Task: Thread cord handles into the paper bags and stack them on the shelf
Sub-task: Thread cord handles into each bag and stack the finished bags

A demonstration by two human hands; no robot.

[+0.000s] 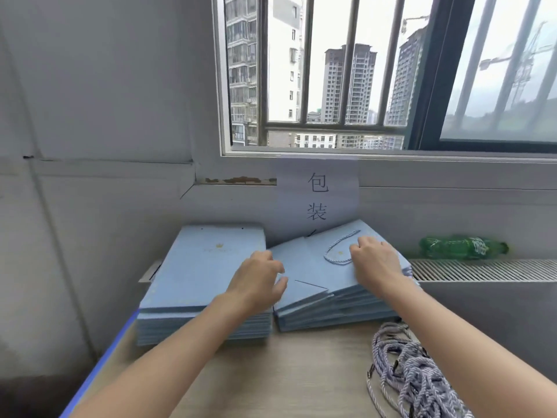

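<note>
We see two bare forearms, no sleeves reaching into view. Our left hand and right hand wear no gloves, rings, watch or bracelet. Short, unpainted nails show on the fingers.

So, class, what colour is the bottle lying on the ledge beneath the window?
Green, with a green label: the bottle lies on its side, seen in the head view.

Your top bag lies flat and skewed on the right stack, its cord handle looped across it. Left of that stack sits the unthreaded stack; loose cords pile to its near right.
</note>
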